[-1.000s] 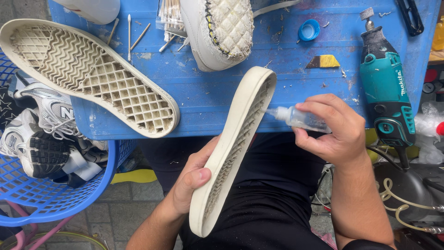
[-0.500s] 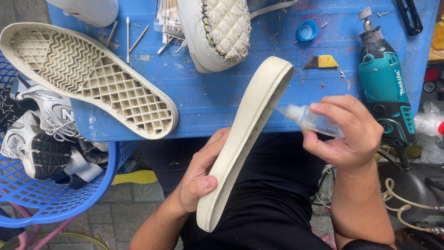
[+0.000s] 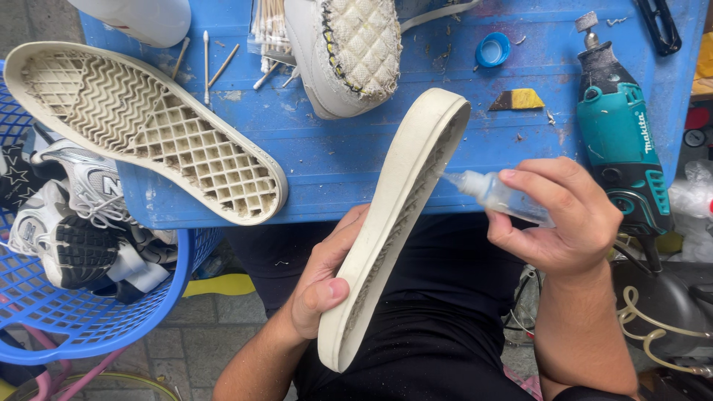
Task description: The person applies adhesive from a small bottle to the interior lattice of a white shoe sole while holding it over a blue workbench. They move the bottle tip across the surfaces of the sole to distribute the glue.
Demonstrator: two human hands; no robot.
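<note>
Sole [image 3: 386,223]: cream rubber shoe sole, detached, held on edge and slanting from lower left up to upper right, its toe end over the front edge of the blue tabletop [image 3: 445,160], ribbed inner face turned right. Gripped near the heel by the left hand [image 3: 327,271].

Glue bottle [image 3: 501,197]: small, clear plastic, lying nearly level in the right hand [image 3: 564,219], nozzle touching the sole's inner rim near the toe.
</note>
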